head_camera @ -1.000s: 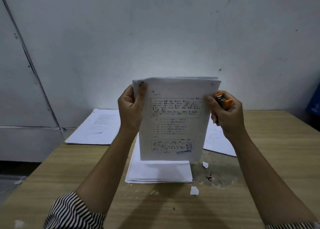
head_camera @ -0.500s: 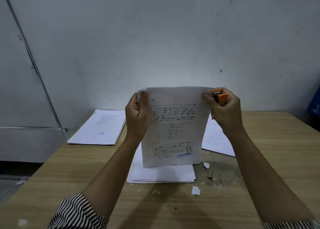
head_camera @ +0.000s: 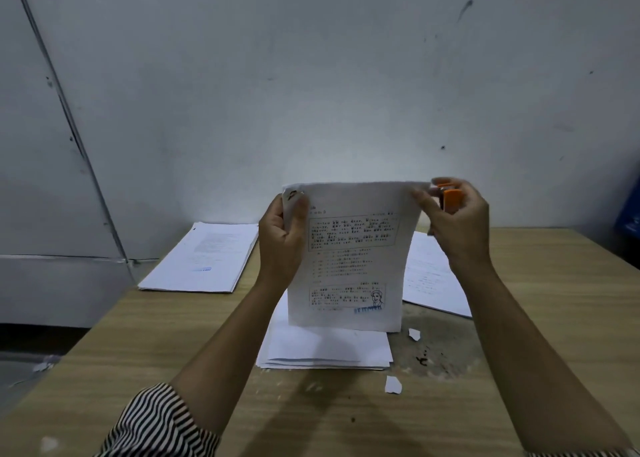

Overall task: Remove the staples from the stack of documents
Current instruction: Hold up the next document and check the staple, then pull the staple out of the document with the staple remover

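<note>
**Fingers pinching both top corners of an upright document set**

Fingers (head_camera: 298, 210) of the left hand (head_camera: 280, 238) close on the top corner of the document (head_camera: 349, 259) at 10 o'clock, thumb in front, the remaining digits behind the sheets. The right hand (head_camera: 457, 228) closes on the opposite top corner at 2 o'clock while also keeping an orange staple remover (head_camera: 450, 198) tucked in the same grip; whether the tool's teeth touch the paper cannot be told. The document hangs upright, printed face toward the camera, its lower edge just above a flat white stack of papers (head_camera: 325, 349) lying on the wooden table (head_camera: 554, 318) at 6 o'clock. A further pile of papers (head_camera: 204, 259) lies at 9 o'clock, and loose sheets (head_camera: 433, 280) lie at 3 o'clock, partly hidden by the right forearm. Torn paper scraps (head_camera: 393, 384) rest on the table just right of the central stack. A striped sleeve (head_camera: 156, 425) shows at 7 o'clock.

Step in hand, as judged: inspecting or squaring one set, apparently to find its fastening; a small dark mark (head_camera: 292, 195) sits at the left-held corner, but whether it is a staple cannot be told. Next move calls for freeing the tool from the shared grip, steadying the fastened corner with the left hand, and sliding the teeth under the staple without tearing the corner.
</note>
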